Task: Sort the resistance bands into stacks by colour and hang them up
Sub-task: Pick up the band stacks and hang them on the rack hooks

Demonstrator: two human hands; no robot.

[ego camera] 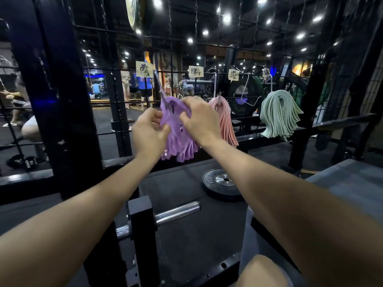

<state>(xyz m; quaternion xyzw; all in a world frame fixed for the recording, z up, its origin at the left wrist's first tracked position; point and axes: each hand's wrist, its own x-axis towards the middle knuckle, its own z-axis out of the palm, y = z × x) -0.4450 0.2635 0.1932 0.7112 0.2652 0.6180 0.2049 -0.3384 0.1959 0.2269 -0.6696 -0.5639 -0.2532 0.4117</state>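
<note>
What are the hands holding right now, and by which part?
Both hold the purple bands near the top of the bunch: the left hand pinches its left edge, the right hand grips the upper right, just below the hook.

Hook behind purple bands (178, 131) hidden by left hand (148, 131) and right hand (199, 119). Fingertips buried in bands, grip detail unclear. Labels (195, 71) too blurred to read. Knee (263, 272) cut by bottom edge.

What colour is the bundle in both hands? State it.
Purple bands, held by left hand and right hand; head view.
</note>
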